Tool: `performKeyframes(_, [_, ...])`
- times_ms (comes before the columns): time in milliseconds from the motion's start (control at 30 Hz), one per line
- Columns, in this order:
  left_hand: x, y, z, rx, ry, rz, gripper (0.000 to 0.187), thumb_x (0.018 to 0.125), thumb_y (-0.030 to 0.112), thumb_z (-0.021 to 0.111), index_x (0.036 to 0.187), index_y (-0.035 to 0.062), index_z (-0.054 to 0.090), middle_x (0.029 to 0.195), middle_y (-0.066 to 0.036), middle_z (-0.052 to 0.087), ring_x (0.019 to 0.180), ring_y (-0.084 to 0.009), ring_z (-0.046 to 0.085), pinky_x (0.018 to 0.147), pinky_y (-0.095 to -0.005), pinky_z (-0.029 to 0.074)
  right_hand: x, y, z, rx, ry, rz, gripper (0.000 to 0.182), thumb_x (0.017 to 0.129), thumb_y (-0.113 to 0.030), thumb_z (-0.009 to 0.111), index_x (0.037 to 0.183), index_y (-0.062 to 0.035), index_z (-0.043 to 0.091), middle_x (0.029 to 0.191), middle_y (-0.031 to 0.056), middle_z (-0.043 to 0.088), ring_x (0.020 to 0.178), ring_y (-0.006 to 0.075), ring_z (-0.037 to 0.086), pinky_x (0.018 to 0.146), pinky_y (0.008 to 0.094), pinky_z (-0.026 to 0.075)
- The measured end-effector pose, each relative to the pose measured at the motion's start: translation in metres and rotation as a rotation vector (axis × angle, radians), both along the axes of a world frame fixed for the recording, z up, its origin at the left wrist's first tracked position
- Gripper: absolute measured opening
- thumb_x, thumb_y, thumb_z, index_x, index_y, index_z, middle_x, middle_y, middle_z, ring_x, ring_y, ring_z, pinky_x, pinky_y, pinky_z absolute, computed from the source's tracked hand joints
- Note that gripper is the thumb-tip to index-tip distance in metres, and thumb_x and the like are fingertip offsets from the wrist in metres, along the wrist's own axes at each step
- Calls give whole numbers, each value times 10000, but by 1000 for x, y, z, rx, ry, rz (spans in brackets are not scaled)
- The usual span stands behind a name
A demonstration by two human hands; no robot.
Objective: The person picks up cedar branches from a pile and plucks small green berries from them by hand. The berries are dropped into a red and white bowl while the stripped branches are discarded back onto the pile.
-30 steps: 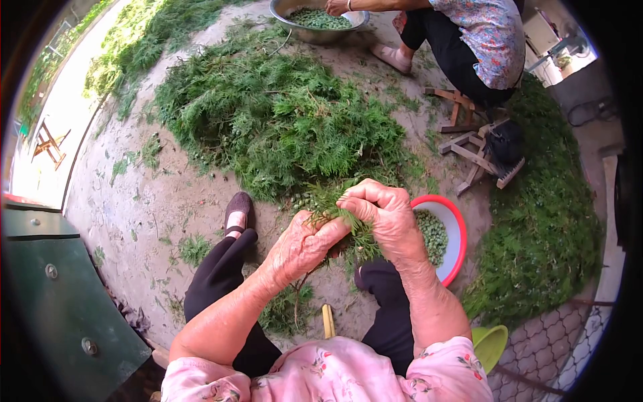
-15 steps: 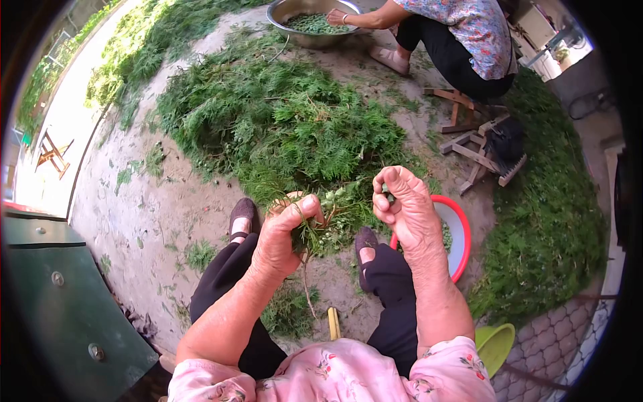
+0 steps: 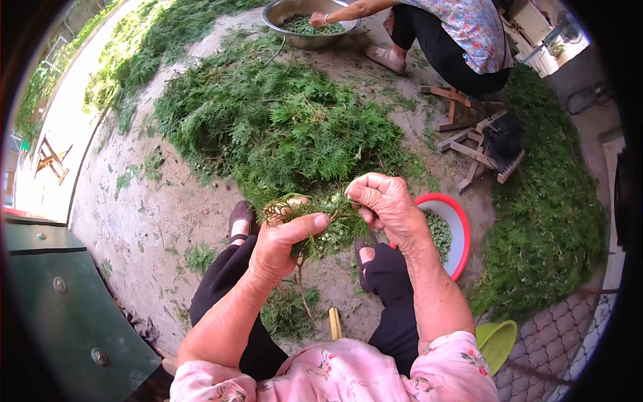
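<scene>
My left hand [image 3: 284, 238] is closed around a leafy evergreen sprig [image 3: 335, 224], with its thin bare stem hanging below the fist. Pale green cones show among the leaves. At the sprig's upper right, my right hand [image 3: 392, 208] pinches a small green cone [image 3: 349, 198] between thumb and fingertips, partly hidden by them. Just right of that hand, a white basin with a red rim [image 3: 463, 231] holds many loose green cones [image 3: 437, 234].
A large heap of evergreen branches [image 3: 274, 120] lies ahead. Beyond it a co-worker [image 3: 462, 33] reaches into a metal basin [image 3: 315, 41] of cones. Wooden stools [image 3: 472, 147] stand at right, beside more greenery [image 3: 542, 234]. A yellow-green basin [image 3: 497, 342] sits lower right.
My right hand has moved left, from above the red-rimmed basin to the sprig, and its fingertips now meet the leaves. My left hand keeps its grip, nearly in place.
</scene>
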State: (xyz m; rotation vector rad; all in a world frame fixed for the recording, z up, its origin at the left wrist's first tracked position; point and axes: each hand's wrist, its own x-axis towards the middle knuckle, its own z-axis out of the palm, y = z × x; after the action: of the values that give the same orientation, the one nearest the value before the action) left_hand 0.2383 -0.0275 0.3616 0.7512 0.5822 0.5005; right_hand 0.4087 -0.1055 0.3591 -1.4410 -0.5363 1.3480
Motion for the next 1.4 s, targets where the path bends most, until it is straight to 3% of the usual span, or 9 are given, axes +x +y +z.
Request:
performKeyframes(67, [1, -2, 0, 11, 136, 41, 193, 711, 50, 708, 874, 10, 612, 819, -31, 634, 723, -104, 577, 648, -250, 462, -2, -1, 2, 30, -3, -62, 185, 856, -207, 627, 865, -23, 612, 613, -40, 514, 469, 18, 440, 375, 167, 296])
performKeyframes(233, [5, 1, -1, 492, 482, -167, 242, 756, 112, 702, 964, 7, 635, 794, 4, 629, 683, -60, 516, 616, -239, 439, -9, -2, 0, 88, -95, -144, 188, 854, -217, 631, 863, -31, 606, 622, -49, 512, 475, 8, 436, 386, 162, 306])
performKeyframes(467, [9, -4, -6, 327, 365, -64, 200, 779, 101, 678, 950, 3, 646, 787, 10, 629, 681, -60, 515, 613, -238, 431, -16, -4, -7, 137, -88, -233, 175, 868, -205, 612, 861, -31, 599, 644, -33, 520, 482, 15, 441, 396, 158, 313])
performKeyframes(533, [8, -5, -10, 265, 315, -34, 187, 787, 100, 674, 942, -3, 648, 784, 16, 623, 682, -60, 508, 608, -238, 424, -15, -6, -9, 130, 267, -310, 186, 876, -220, 598, 881, -34, 579, 685, -5, 527, 498, 36, 448, 400, 162, 317])
performKeyframes(633, [8, -3, -5, 176, 330, -17, 176, 791, 108, 675, 931, 3, 652, 784, 23, 615, 677, -53, 496, 597, -231, 415, -18, -7, -10, 105, 395, -368, 200, 885, -239, 581, 901, -41, 561, 730, 21, 529, 527, 57, 455, 403, 175, 324])
performKeyframes(867, [14, -13, -17, 34, 182, 142, 143, 786, 81, 686, 906, 9, 655, 809, 10, 629, 703, -50, 533, 625, -214, 437, -23, -8, -9, 119, 461, -414, 212, 898, -242, 558, 896, -31, 551, 740, 31, 520, 546, 67, 448, 413, 190, 331])
performKeyframes(1167, [10, -15, -14, 40, 169, 104, 142, 777, 51, 686, 906, 6, 646, 830, 0, 633, 727, -60, 552, 657, -218, 454, -23, -10, -10, 110, 444, -400, 216, 928, -239, 494, 879, -31, 532, 705, 33, 509, 476, 66, 394, 370, 190, 292])
performKeyframes(1267, [6, -12, -11, 81, 257, 46, 138, 776, 35, 679, 906, 5, 645, 834, -3, 633, 733, -63, 559, 666, -221, 460, -17, -12, -8, 67, 614, -393, 229, 933, -235, 484, 857, -23, 526, 699, 42, 497, 460, 71, 381, 362, 195, 286])
performKeyframes(1400, [1, -7, -16, 71, 233, 136, 131, 772, 31, 680, 896, 6, 647, 828, -1, 631, 734, -66, 566, 673, -225, 465, 20, -16, -11, 298, 511, -481, 227, 930, -229, 490, 881, -9, 519, 733, 54, 499, 509, 89, 421, 390, 200, 319])
